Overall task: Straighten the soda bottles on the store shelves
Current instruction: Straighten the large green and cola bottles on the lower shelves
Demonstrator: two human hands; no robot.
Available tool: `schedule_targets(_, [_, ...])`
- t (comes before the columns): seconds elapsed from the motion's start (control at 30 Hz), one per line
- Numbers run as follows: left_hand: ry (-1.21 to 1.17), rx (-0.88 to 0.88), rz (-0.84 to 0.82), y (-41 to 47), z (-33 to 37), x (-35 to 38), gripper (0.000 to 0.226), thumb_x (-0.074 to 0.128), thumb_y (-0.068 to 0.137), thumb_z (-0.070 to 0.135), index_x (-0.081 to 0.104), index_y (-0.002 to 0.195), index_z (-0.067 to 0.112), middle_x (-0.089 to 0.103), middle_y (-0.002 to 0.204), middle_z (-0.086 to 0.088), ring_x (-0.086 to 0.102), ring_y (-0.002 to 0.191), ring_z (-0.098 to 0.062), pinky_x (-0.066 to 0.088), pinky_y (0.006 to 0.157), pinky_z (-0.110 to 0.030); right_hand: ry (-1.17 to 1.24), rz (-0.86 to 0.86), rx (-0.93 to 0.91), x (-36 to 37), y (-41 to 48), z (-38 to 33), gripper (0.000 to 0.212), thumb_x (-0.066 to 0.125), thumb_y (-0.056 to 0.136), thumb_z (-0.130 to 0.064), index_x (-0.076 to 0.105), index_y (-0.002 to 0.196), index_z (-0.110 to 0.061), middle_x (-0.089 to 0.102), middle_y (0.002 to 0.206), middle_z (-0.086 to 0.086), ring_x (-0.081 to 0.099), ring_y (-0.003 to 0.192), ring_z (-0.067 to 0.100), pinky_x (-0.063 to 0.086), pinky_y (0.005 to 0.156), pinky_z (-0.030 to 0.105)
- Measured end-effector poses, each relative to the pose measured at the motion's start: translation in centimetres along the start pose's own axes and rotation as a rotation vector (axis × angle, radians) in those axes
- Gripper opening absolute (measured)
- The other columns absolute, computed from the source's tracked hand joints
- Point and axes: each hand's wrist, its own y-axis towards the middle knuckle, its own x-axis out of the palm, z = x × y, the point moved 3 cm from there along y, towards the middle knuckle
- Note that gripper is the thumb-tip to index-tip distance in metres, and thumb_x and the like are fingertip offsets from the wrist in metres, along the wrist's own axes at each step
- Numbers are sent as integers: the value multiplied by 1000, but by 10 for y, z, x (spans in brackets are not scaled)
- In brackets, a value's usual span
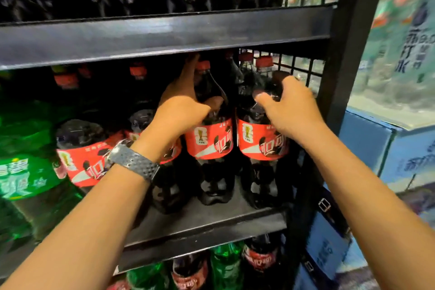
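Large cola bottles with red labels and red caps stand on the middle shelf point(211, 223) of a black metal rack. My left hand point(181, 103) grips the neck and shoulder of the second bottle from the right point(211, 143), thumb at its front and fingers reaching behind. My right hand point(289, 108) is wrapped over the shoulder of the rightmost front bottle point(261, 146). Two more cola bottles point(82, 153) stand to the left, the far one leaning. A metal watch sits on my left wrist.
Green soda bottles point(21, 172) fill the shelf's left end. The upper shelf beam point(164, 35) hangs just above the caps. A wire grid closes the rack's right side by the black upright point(348, 54). Blue cartons point(400, 148) are stacked to the right. More bottles stand on the shelf below.
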Motion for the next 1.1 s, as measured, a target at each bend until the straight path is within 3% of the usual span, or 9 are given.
schedule_targets(0.17, [-143,16,-127,1,-5,1,99,75,78,35,7,149,47,49,142,5,46,131,-13,41,105,-33,24,-6,-20,4,0,3,30,58,89,-38,47,93,-11,49,94,6,50,91,24,34,66,30])
schedule_targets(0.27, [-173,-2,-126,-4,0,4,108,77,65,56,3,144,56,45,144,12,44,130,-12,39,94,-26,153,-34,-23,4,-1,8,29,54,92,-38,51,103,-12,54,99,5,54,89,20,39,61,29])
schedule_targets(0.37, [-137,-12,-87,-7,7,8,117,80,54,63,3,142,57,45,143,12,47,128,-16,41,89,-27,206,-46,-29,5,-1,10,31,51,93,-36,52,111,-12,55,106,6,54,94,20,45,71,33])
schedule_targets(0.5, [-59,-8,-95,-6,7,6,114,80,64,54,-3,143,55,45,144,8,58,113,-19,52,88,-36,170,-17,-39,8,-2,13,27,48,95,-37,49,96,-10,49,98,8,50,86,22,39,64,31])
schedule_targets(0.63, [-66,7,-108,-7,4,2,110,76,69,54,-6,142,57,44,145,9,55,113,-16,44,79,-24,160,-6,-65,10,-3,15,29,45,96,-37,49,97,-9,50,100,10,49,89,24,39,71,34])
schedule_targets(0.73, [-65,21,-137,-6,5,-1,107,74,73,53,-5,144,55,45,143,14,54,95,-4,41,76,-19,139,-11,-88,12,-3,17,25,41,98,-37,46,91,-13,47,94,5,47,86,21,35,65,27])
schedule_targets(0.8, [-64,28,-158,-5,5,-2,105,73,74,53,-5,144,55,47,141,17,54,102,-5,43,81,-22,133,-11,-88,13,-3,17,21,40,99,-36,44,91,-17,45,91,1,46,85,18,32,62,25])
schedule_targets(0.93, [-60,34,-172,-8,6,-4,105,72,76,52,-7,145,53,49,139,15,55,117,-13,47,93,-31,155,-29,-67,18,0,19,29,40,99,-35,48,113,-10,45,101,4,48,96,21,38,74,31])
schedule_targets(1.1, [-51,59,-161,-11,3,-8,101,69,77,55,-8,143,55,48,141,14,58,100,-7,43,76,-17,127,-31,-45,22,2,20,24,39,99,-29,50,102,-8,46,96,7,47,99,27,38,76,35])
